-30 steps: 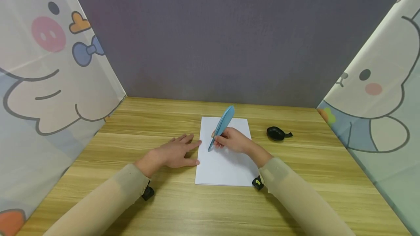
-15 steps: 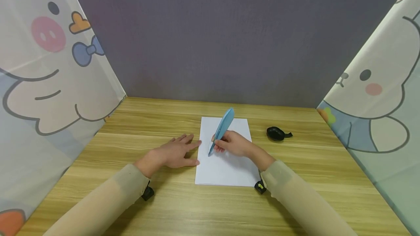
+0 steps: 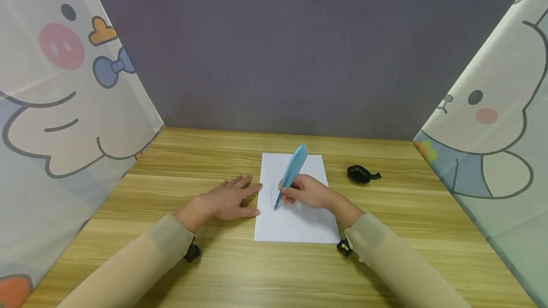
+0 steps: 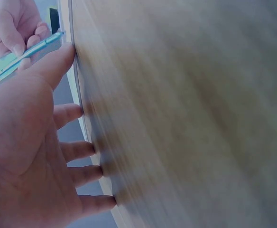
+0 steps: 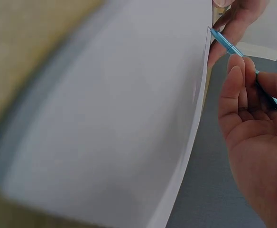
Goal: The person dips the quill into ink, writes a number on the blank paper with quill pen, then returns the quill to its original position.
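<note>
A white sheet of paper (image 3: 295,225) lies on the table, with a thin curved line on its left part. My right hand (image 3: 309,191) pinches a blue feather-shaped pen (image 3: 294,165), tip down on the paper where the line ends. The right wrist view shows the pen's slim barrel (image 5: 228,46) between thumb and fingers of the right hand (image 5: 259,137). My left hand (image 3: 231,199) rests flat with spread fingers, its index finger and thumb touching the paper's left edge. In the left wrist view the left hand (image 4: 29,137) has its fingertips on the table.
A small black object with a short tail (image 3: 359,174) lies on the wooden table (image 3: 222,270) right of the paper. A grey panel (image 3: 274,51) stands behind the table, and cartoon-printed cloths (image 3: 64,141) hang at both sides.
The right hand and pen have moved down the paper, toward the body, and the curved line behind the tip is longer. The left hand has stayed in place.
</note>
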Demonstrator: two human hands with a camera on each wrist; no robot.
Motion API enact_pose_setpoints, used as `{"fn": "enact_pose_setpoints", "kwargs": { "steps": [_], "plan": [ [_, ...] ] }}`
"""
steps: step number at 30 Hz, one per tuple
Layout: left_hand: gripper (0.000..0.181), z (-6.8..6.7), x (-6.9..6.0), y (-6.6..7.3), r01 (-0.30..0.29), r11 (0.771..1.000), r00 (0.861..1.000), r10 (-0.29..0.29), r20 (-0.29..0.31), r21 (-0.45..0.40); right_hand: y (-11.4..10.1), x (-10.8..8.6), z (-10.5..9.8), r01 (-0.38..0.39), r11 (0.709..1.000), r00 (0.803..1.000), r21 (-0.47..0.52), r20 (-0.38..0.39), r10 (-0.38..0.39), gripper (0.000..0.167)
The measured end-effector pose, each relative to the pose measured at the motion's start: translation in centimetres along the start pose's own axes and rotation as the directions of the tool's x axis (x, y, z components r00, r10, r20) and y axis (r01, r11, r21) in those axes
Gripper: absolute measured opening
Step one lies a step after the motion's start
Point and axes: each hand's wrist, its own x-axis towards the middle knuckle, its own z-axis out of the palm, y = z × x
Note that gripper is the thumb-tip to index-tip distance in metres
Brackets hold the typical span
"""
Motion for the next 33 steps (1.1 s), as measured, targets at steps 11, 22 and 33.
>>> {"fn": "enact_pose_setpoints", "kwargs": {
  "steps": [11, 22, 33],
  "plan": [
    [0.083, 0.2, 0.1, -0.1, -0.005, 1.0, 1.0, 0.005, -0.002, 0.003, 0.1, -1.1, 0.0, 0.002, 1.0, 1.0, 0.029, 0.022, -0.003, 0.021],
    [0.083, 0.3, 0.0, -0.2, -0.012, 1.0, 1.0, 0.012, -0.005, 0.003, 0.5, -2.2, -0.3, 0.023, 0.999, 0.999, 0.047, 0.044, -0.025, 0.021],
    [0.083, 0.3, 0.0, -0.3, -0.019, 1.0, 1.0, 0.019, -0.011, 0.009, 0.8, -3.6, -1.2, 0.007, 0.999, 0.997, 0.045, 0.081, -0.011, 0.023]
  ]
}}
